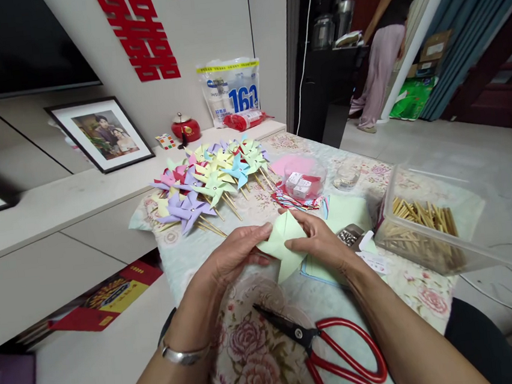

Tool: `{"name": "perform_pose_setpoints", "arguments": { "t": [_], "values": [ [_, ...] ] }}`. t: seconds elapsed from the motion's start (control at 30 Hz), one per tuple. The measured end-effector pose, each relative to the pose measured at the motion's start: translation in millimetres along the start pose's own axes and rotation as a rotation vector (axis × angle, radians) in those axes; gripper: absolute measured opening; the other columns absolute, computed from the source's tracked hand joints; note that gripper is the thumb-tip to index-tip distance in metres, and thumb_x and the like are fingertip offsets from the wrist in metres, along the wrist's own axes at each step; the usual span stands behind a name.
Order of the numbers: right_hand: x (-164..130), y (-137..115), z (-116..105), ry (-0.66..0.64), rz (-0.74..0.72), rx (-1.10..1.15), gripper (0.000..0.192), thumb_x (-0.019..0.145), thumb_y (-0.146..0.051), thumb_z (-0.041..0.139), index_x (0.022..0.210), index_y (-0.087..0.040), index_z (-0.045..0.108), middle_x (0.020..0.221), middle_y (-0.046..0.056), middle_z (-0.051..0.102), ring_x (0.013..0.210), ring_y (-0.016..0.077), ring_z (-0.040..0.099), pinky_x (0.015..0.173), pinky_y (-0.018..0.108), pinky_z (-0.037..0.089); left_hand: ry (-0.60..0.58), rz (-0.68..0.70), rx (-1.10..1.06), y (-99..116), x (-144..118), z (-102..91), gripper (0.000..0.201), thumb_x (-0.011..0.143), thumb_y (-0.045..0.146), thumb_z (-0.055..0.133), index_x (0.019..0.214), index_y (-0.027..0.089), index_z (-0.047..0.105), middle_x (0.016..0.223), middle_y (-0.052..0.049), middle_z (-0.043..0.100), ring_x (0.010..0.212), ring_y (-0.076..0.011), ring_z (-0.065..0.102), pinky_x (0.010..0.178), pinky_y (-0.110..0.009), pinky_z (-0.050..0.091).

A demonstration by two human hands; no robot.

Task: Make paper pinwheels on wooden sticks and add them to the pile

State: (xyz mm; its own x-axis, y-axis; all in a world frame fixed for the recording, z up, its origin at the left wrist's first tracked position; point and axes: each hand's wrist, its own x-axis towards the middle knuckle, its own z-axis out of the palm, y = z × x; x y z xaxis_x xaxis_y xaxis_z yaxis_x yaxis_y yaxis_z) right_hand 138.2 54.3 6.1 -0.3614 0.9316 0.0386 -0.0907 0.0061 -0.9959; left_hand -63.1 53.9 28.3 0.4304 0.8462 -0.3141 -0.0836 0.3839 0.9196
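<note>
A pale green sheet of paper (283, 243), partly folded, is held up over the table between both hands. My left hand (238, 248) pinches its left side with the thumb on top. My right hand (317, 237) grips the right side, thumb pressed on the paper's face and fingers behind. Below lie scissors (299, 334) with red handles, blades pointing up and left. Just beyond my hands rests a pile of finished paper pinwheels (214, 187) on wooden sticks. Beside my right forearm are more green paper (346, 210) and a small box of metal pieces (349, 234).
A clear plastic bin (418, 249) of wooden sticks stands at the right. A round clear container (304, 178) and a small clear dish (346, 177) sit farther back. Behind are a framed photo (103, 134), a red jar (185, 129) and a plastic bag (230, 92). A person (383, 53) stands at the far right.
</note>
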Motion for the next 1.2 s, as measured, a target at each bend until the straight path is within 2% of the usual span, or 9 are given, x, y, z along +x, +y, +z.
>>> {"name": "perform_pose_setpoints", "arguments": {
  "t": [0.1,0.17,0.27,0.37,0.5,0.7,0.87,1.03,1.2],
  "values": [
    [1.6,-0.1,1.2,0.069,-0.051,0.069,0.061,0.068,-0.014,0.069,0.128,-0.020,0.059,0.096,0.000,0.068,0.085,0.0185,0.061,0.072,0.026,0.048,0.063,0.050,-0.152,-11.1,-3.9,7.2,0.045,0.071,0.053,0.079,0.090,0.013,0.074,0.079,-0.009,0.073,0.071,-0.0182,0.068,0.063,-0.026,0.052],
    [2.0,-0.2,2.1,0.113,-0.064,0.102,0.058,0.068,-0.015,0.069,0.126,-0.021,0.060,0.093,-0.001,0.068,0.082,0.0177,0.060,0.068,0.025,0.047,0.111,0.100,-0.219,-21.2,-3.3,18.3,0.039,0.067,0.045,0.084,0.086,0.013,0.074,0.076,-0.007,0.073,0.068,-0.0162,0.067,0.064,-0.025,0.051],
    [1.9,0.3,2.7,0.164,-0.089,0.102,0.051,0.069,-0.015,0.071,0.119,-0.021,0.062,0.093,-0.001,0.068,0.083,0.0175,0.060,0.069,0.025,0.048,0.161,0.194,-0.322,-35.0,1.9,37.8,0.041,0.066,0.033,0.086,0.099,0.012,0.074,0.085,-0.008,0.076,0.071,-0.0156,0.067,0.072,-0.026,0.052],
    [1.9,0.6,2.9,0.146,-0.090,0.098,0.040,0.069,-0.015,0.071,0.108,-0.020,0.064,0.094,0.000,0.069,0.082,0.0177,0.061,0.070,0.025,0.048,0.287,0.227,-0.383,-42.9,8.5,50.5,0.042,0.061,0.030,0.089,0.095,0.010,0.075,0.081,-0.007,0.077,0.072,-0.0181,0.069,0.076,-0.030,0.052],
    [2.1,-0.4,4.4,0.121,-0.047,0.120,0.038,0.068,-0.018,0.073,0.104,-0.020,0.064,0.094,0.001,0.070,0.082,0.0193,0.063,0.071,0.028,0.049,0.387,0.229,-0.394,-46.9,13.2,52.5,0.041,0.055,0.030,0.090,0.088,0.010,0.076,0.077,-0.007,0.077,0.070,-0.0199,0.069,0.074,-0.030,0.053],
    [1.5,0.4,2.1,0.088,0.032,0.142,0.041,0.067,-0.025,0.079,0.106,-0.019,0.067,0.095,0.004,0.073,0.082,0.0207,0.066,0.074,0.031,0.051,0.405,0.216,-0.428,-50.9,12.1,48.3,0.042,0.057,0.028,0.088,0.093,0.009,0.076,0.078,-0.007,0.078,0.067,-0.0200,0.069,0.070,-0.030,0.053],
    [3.4,3.2,-9.5,0.410,-0.142,0.046,0.023,0.072,-0.034,0.080,0.089,-0.023,0.071,0.096,0.003,0.071,0.087,0.0198,0.064,0.077,0.031,0.048,0.408,0.162,-0.455,-50.6,10.7,45.7,0.041,0.054,0.027,0.088,0.089,0.009,0.077,0.076,-0.008,0.077,0.065,-0.0199,0.069,0.067,-0.029,0.052],
    [1.2,-2.2,-6.3,0.297,-0.138,-0.229,0.018,0.076,-0.038,0.074,0.072,-0.021,0.072,0.120,0.010,0.067,0.112,0.0278,0.060,0.087,0.036,0.045,0.362,0.132,-0.427,-52.3,10.1,44.0,0.043,0.054,0.028,0.088,0.091,0.009,0.077,0.075,-0.007,0.077,0.062,-0.0192,0.068,0.066,-0.029,0.051],
    [0.4,-0.9,-0.7,0.231,-0.045,-0.304,0.023,0.075,-0.042,0.073,0.074,-0.020,0.073,0.123,0.012,0.066,0.114,0.0303,0.060,0.087,0.039,0.044,0.314,0.103,-0.380,-53.2,8.2,45.8,0.036,0.055,0.029,0.087,0.083,0.010,0.077,0.070,-0.006,0.076,0.059,-0.0182,0.066,0.065,-0.029,0.051]
  ]
}}
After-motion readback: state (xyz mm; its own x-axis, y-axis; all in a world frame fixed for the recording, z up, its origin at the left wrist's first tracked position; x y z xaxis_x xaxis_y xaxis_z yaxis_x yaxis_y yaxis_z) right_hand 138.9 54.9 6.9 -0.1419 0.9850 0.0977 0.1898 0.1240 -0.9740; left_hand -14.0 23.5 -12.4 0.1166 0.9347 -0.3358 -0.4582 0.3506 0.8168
